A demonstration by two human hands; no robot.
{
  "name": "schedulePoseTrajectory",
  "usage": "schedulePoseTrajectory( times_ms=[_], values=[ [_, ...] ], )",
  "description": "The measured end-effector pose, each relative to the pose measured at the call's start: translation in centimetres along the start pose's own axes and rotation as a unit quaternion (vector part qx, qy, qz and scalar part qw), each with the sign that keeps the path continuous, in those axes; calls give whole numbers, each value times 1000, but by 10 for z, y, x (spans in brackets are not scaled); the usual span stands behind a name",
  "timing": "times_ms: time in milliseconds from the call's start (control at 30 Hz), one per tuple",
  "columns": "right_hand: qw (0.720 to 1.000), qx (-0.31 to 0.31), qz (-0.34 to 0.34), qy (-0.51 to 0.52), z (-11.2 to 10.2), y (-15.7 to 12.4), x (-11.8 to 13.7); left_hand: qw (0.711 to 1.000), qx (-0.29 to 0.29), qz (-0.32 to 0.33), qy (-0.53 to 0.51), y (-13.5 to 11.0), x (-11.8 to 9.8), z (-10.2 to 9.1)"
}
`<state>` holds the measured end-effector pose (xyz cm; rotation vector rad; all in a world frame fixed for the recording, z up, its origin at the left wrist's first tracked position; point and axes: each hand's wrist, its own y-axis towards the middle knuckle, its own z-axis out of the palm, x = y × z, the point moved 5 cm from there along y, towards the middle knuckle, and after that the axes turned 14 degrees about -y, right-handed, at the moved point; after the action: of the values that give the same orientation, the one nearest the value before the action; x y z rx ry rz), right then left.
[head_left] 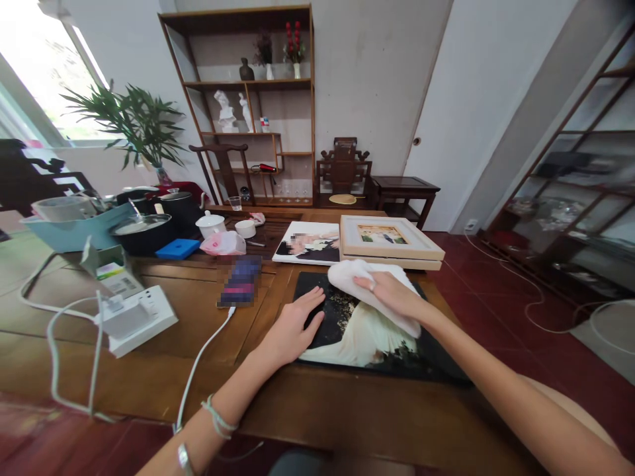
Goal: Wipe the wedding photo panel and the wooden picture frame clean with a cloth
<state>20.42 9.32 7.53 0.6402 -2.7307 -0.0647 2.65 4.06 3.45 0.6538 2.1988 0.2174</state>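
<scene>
My left hand (296, 327), fingers outstretched, is touching the left edge of the photo panel (370, 334); my right hand (390, 291) is gripping a white cloth (347, 274). Bare wooden tabletop (357, 413) is spanning lower centre.

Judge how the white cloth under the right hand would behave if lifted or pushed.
The white cloth is likely floppy, given its soft-looking, bunched edge. Pushed, it would probably slide rather than roll, since it lies spread over the smooth-looking photo panel beneath the right hand.

bright window (37, 73), pale wall (367, 79), wooden shelf (238, 18), red tiled floor (496, 284).
</scene>
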Motion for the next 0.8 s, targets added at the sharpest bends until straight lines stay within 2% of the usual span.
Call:
schedulePoseTrajectory(
  times_ms=[100,167,267,333,467,700,800],
  values=[
    [999,14,-36,14,4,39,21,1000,-5,7,-5,0,0,-1],
    [997,28,-68,17,8,55,37,1000,-11,7,-2,0,-1,-1],
    [994,36,-102,10,13,57,51,1000,-14,9,4,-1,-2,-2],
    [994,30,-103,2,14,48,49,1000,-13,15,4,-1,-3,-2],
    [996,24,-88,0,9,21,17,1000,-11,17,5,-1,-2,-1],
    [999,-21,23,-21,-12,-22,-75,1000,-4,5,-1,1,0,0],
    [998,-32,44,-35,-11,-39,-89,1000,2,-6,7,1,2,-1]
  ],
)
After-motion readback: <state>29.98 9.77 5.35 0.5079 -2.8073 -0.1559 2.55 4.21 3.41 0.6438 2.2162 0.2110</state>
